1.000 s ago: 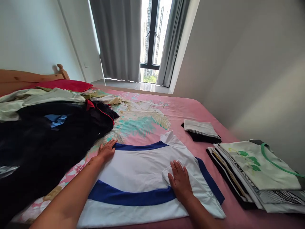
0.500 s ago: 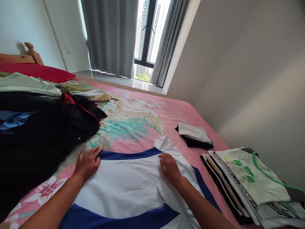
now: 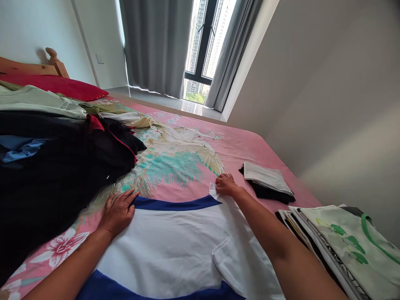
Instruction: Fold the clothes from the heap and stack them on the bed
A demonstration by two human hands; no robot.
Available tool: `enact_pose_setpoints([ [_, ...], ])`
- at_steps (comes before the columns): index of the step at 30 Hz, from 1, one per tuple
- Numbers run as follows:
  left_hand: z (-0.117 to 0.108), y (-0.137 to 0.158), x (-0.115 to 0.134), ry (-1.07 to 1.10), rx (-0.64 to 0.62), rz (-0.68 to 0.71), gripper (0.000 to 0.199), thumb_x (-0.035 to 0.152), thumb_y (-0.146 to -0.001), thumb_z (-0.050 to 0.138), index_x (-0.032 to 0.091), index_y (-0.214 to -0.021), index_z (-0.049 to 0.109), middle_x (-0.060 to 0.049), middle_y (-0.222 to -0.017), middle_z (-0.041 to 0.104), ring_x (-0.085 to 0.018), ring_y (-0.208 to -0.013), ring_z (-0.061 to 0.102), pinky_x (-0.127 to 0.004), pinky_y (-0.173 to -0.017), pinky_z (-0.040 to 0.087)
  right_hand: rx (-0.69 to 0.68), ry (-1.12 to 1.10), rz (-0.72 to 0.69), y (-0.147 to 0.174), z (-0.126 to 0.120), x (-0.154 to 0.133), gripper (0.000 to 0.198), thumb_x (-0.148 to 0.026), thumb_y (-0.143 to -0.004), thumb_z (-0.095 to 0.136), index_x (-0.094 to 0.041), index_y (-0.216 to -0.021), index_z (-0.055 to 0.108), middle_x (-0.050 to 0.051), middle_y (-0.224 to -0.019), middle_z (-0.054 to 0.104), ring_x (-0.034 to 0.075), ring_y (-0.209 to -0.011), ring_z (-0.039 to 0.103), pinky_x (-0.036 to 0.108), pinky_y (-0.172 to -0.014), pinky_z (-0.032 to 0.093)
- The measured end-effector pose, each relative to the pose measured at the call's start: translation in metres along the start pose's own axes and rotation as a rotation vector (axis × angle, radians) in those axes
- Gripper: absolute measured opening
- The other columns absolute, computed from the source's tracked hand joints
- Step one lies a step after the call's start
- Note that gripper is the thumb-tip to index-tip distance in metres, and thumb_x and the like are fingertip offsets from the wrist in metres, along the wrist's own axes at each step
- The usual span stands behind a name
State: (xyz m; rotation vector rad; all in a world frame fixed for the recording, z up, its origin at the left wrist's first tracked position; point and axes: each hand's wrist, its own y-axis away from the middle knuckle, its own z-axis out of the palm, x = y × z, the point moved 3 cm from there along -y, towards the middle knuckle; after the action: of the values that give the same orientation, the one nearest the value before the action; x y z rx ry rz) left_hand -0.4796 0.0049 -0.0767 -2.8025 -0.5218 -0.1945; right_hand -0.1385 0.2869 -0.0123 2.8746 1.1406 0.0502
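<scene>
A white shirt with blue panels (image 3: 175,233) lies spread on the bed in front of me. My left hand (image 3: 120,211) rests flat at its far left corner, fingers stretched out, beside the blue strip along the far edge. At the far right corner my right hand (image 3: 226,184) has its fingers curled over the white sleeve end, and the fingertips are partly hidden. One short white sleeve (image 3: 226,250) lies folded inward across the shirt's right part, below my right forearm.
A pile of dark clothes (image 3: 71,183) covers the left of the bed, with a pale green garment (image 3: 40,100) behind it. A small folded stack (image 3: 267,179) and a taller stack of folded shirts (image 3: 340,237) lie on the right, near the wall. Pink floral bedding (image 3: 240,143) shows between them.
My right hand has moved away from me, from the shirt's right part to the sleeve at its far right corner, and curled there. My left hand stays at the left corner. The view has shifted slightly.
</scene>
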Motion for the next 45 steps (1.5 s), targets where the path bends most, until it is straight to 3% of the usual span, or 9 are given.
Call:
enact_pose_setpoints([
  [3,0.002,-0.001,-0.001,0.022,-0.010,-0.027,0.053,0.024,-0.080,0.038,0.030,-0.132,0.048,-0.001,-0.143,0.043,-0.023,-0.131,0.038,-0.049,-0.116,0.007,0.070,0.032,-0.073,0.001,0.010,-0.003,0.021,-0.028,-0.089,0.043,-0.019,-0.098,0.060,0.005,-0.098,0.065,0.018,-0.097,0.053,0.037,-0.104,0.017],
  [6,0.003,-0.002,-0.001,0.032,-0.029,-0.045,0.055,0.024,-0.078,0.040,0.031,-0.133,0.047,0.000,-0.144,0.042,-0.024,-0.132,0.037,-0.049,-0.116,0.006,0.146,0.075,-0.081,0.006,0.022,-0.007,0.027,-0.031,-0.094,0.035,-0.016,-0.101,0.057,0.008,-0.099,0.064,0.018,-0.096,0.053,0.032,-0.097,0.022],
  [14,-0.005,0.001,0.006,0.019,-0.052,-0.063,0.053,0.023,-0.081,0.039,0.030,-0.133,0.045,0.000,-0.143,0.043,-0.022,-0.132,0.036,-0.047,-0.115,0.005,0.280,0.140,-0.112,0.011,0.026,-0.011,0.025,-0.033,-0.089,0.042,-0.015,-0.091,0.060,0.011,-0.093,0.062,0.021,-0.092,0.050,0.034,-0.092,0.023],
  [20,-0.014,0.007,0.016,0.070,-0.085,-0.092,0.054,0.021,-0.081,0.041,0.028,-0.134,0.044,-0.001,-0.143,0.043,-0.021,-0.132,0.036,-0.044,-0.115,0.007,0.446,0.018,-0.040,0.022,0.055,-0.006,0.028,-0.032,-0.089,0.040,-0.014,-0.089,0.061,0.012,-0.091,0.060,0.022,-0.090,0.048,0.031,-0.080,0.030],
  [26,-0.026,-0.015,0.008,0.121,-0.221,-0.197,0.052,0.020,-0.068,0.054,0.033,-0.118,0.059,-0.002,-0.130,0.054,-0.027,-0.122,0.043,-0.046,-0.105,0.024,0.550,-0.032,-0.071,0.023,0.071,0.003,0.027,-0.036,-0.089,0.042,-0.016,-0.086,0.060,0.009,-0.087,0.059,0.022,-0.086,0.048,0.031,-0.078,0.032],
  [32,-0.023,-0.039,-0.007,0.131,-0.258,-0.199,0.033,0.027,-0.065,0.059,0.027,-0.096,0.067,-0.003,-0.100,0.060,-0.025,-0.100,0.052,-0.041,-0.090,0.035,0.567,-0.047,-0.086,0.022,0.075,0.007,0.021,-0.030,-0.083,0.046,-0.016,-0.091,0.060,0.008,-0.089,0.059,0.021,-0.087,0.048,0.032,-0.078,0.033],
  [38,-0.014,-0.029,-0.005,0.160,-0.169,-0.140,0.021,0.027,-0.066,0.058,0.024,-0.086,0.063,-0.002,-0.097,0.059,-0.023,-0.101,0.049,-0.039,-0.094,0.031,0.540,-0.007,-0.080,0.021,0.075,0.006,0.020,-0.027,-0.081,0.046,-0.016,-0.091,0.060,0.009,-0.090,0.060,0.022,-0.087,0.049,0.032,-0.078,0.032],
  [45,-0.023,-0.021,-0.002,0.289,-0.080,-0.124,0.010,0.025,-0.065,0.057,0.022,-0.073,0.060,-0.002,-0.089,0.065,-0.021,-0.094,0.053,-0.039,-0.096,0.032,0.418,0.140,-0.082,0.036,0.041,-0.012,0.025,-0.024,-0.089,0.038,-0.014,-0.091,0.061,0.011,-0.087,0.062,0.022,-0.084,0.051,0.034,-0.083,0.029],
])
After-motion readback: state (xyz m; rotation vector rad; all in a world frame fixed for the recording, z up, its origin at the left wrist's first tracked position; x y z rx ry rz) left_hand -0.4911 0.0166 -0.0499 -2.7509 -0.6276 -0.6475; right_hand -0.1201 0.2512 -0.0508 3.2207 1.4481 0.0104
